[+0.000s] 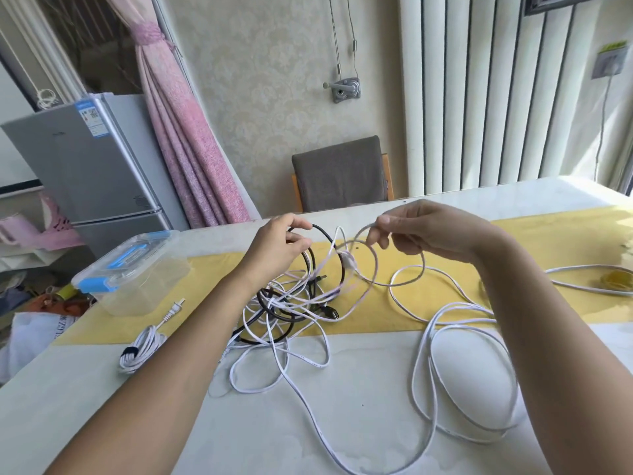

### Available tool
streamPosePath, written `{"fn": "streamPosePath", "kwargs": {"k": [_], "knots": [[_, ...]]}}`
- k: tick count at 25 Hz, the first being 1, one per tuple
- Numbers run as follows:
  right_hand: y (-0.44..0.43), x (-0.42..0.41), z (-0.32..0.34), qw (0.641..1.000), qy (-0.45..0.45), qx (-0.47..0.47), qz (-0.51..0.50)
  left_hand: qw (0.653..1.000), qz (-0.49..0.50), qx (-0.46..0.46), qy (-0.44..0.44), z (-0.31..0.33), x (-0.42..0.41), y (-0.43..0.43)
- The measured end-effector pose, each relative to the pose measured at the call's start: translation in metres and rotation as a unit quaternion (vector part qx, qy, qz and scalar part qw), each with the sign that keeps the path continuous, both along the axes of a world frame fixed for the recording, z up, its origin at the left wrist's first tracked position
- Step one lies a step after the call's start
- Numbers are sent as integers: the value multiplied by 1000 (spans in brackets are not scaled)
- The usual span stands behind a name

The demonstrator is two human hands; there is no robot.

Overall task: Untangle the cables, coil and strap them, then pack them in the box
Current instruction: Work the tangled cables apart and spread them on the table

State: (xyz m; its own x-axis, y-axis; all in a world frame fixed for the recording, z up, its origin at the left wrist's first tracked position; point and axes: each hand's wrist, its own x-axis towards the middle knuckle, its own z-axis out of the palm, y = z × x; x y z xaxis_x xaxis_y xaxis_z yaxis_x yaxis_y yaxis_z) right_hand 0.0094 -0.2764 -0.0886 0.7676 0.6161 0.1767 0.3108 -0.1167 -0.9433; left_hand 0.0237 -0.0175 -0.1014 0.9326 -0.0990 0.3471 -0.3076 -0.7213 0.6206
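Note:
A tangle of black and white cables [294, 303] lies on the table's middle, partly lifted. My left hand [277, 245] pinches a black cable [329, 241] that loops up from the tangle. My right hand [428, 231] pinches a white cable [373, 262] that curls down in a loop to the heap. Long white loops [445, 382] trail over the table to the right. A coiled white cable with a dark strap [142, 347] lies at the left. Behind it stands a clear plastic box with a blue-clipped lid [133, 272], shut.
A yellow runner [548, 241] crosses the white table [102, 389]. Another white cable and a roll of yellowish tape [616, 281] lie far right. A grey chair [339, 173] stands beyond the far edge, a small fridge [85, 159] to the left.

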Motion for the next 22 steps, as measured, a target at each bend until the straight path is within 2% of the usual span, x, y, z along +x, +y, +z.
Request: {"fn": "streamPosePath", "kwargs": {"k": [3, 6, 8, 10, 11, 12, 16, 19, 20, 22], "knots": [[-8, -4, 9, 999, -17, 34, -35, 993, -106, -45, 41, -8, -18, -25], [-15, -10, 19, 995, -26, 88, -36, 973, -207, -49, 91, -19, -27, -45], [-23, -12, 27, 974, -23, 219, -53, 965, -218, -85, 116, -24, -24, -47], [-37, -10, 32, 917, 13, 389, -84, 966, -200, -74, 147, -28, -18, -46], [-43, -8, 33, 895, 26, 432, -108, 969, -189, -44, 151, -31, -17, -46], [-49, -6, 33, 888, 25, 437, -141, 971, -180, -30, 153, -35, -16, -46], [-58, -4, 26, 917, 8, 325, -230, 963, -189, -20, 191, -42, -28, -74], [-58, 0, 33, 922, 32, 301, -240, 974, -143, 128, 121, -50, -35, -102], [-59, 2, 39, 925, 41, 290, -242, 965, -120, 211, 98, -52, -36, -107], [-63, 13, 55, 933, 47, 239, -267, 920, -98, 365, 103, -58, -35, -107]]}}
